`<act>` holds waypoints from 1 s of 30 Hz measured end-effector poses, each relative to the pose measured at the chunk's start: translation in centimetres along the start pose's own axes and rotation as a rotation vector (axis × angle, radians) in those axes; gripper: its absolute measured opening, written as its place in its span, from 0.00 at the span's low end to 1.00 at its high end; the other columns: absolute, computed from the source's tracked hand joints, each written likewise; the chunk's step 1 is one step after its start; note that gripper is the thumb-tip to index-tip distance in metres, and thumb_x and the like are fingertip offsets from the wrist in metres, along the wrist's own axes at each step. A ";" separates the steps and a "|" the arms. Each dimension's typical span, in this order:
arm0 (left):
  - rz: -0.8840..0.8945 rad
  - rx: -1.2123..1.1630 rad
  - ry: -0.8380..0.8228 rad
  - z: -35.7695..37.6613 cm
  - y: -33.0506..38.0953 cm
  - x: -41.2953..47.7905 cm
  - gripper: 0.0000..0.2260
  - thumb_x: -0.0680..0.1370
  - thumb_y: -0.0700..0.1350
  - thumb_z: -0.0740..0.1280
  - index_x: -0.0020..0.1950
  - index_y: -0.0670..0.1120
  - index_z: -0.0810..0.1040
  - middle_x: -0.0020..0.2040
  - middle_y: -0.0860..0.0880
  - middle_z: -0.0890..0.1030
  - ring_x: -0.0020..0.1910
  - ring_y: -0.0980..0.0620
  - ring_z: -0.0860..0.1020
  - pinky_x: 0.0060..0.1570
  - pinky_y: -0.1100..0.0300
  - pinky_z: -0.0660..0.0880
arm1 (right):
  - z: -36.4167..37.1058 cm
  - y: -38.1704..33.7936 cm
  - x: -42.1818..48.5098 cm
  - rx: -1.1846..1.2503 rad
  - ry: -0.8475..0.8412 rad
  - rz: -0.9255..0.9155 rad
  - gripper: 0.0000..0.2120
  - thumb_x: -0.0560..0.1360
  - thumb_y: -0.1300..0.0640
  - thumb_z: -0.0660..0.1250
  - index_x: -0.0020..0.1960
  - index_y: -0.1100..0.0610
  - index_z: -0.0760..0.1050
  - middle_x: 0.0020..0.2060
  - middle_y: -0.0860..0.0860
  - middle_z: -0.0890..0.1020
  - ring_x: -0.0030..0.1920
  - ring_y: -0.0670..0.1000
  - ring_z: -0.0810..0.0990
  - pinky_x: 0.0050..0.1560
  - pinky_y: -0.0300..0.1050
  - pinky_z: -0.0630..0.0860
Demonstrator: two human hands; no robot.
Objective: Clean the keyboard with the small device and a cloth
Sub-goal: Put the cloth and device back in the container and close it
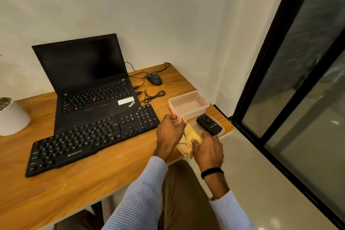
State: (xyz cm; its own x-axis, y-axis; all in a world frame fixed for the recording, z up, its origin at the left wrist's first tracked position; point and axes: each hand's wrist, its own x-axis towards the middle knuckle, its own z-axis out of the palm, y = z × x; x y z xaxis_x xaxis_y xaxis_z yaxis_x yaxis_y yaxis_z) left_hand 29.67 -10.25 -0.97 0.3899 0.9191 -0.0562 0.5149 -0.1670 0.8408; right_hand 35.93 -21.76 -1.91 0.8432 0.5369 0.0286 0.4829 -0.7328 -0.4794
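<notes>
Smooth, satin-sheened wood grain across the desk point(93, 183); matt black plastic on the keyboard point(89, 136), laptop point(97, 112) and mouse point(154, 79). Soft, crumpled yellow cloth point(192, 134); a cloudy, translucent plastic tub point(192, 113); a small device point(210, 124) in black plastic with a faint gloss. Smooth matt white on the pot point(13, 119). Ribbed knit fabric on the sleeve point(145, 192). Glossy tile on the floor point(252, 173), glass panes point(308, 52) in a black frame point(265, 58).

laptop point(89, 80) open, screen dark | mouse point(154, 79) right of it | clear tub point(188, 105) further right | white pot point(13, 117) far left
</notes>
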 end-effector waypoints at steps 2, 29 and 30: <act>-0.032 0.023 0.005 0.1 -0.2 0.4 0.17 0.75 0.43 0.71 0.62 0.47 0.75 0.41 0.55 0.80 0.47 0.48 0.82 0.50 0.53 0.79 | 0.4 0.3 0.1 0.018 -0.008 0.009 0.20 0.76 0.46 0.66 0.65 0.54 0.71 0.58 0.56 0.76 0.60 0.55 0.74 0.53 0.46 0.74; 0.288 0.270 0.023 -4.5 -7.9 -6.6 0.20 0.71 0.53 0.65 0.62 0.53 0.75 0.52 0.53 0.71 0.46 0.56 0.73 0.39 0.65 0.70 | 0.4 3.5 0.2 0.272 0.014 -0.197 0.14 0.72 0.67 0.67 0.53 0.51 0.79 0.52 0.52 0.79 0.54 0.54 0.75 0.50 0.44 0.73; 0.181 0.228 0.086 -4.3 -7.3 -6.4 0.18 0.75 0.53 0.65 0.63 0.52 0.74 0.53 0.51 0.74 0.48 0.54 0.75 0.42 0.61 0.72 | 0.5 3.0 0.3 0.321 0.057 -0.094 0.10 0.75 0.62 0.65 0.54 0.53 0.78 0.50 0.53 0.80 0.53 0.54 0.77 0.49 0.44 0.73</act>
State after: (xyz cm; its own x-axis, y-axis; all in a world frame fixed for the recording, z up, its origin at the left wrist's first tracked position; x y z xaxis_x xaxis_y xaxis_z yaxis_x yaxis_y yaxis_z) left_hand 20.12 -13.33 -4.47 0.4304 0.8921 0.1376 0.6046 -0.3981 0.6899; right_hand 37.50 -23.62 -3.84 0.8145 0.5653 0.1307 0.4679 -0.5068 -0.7241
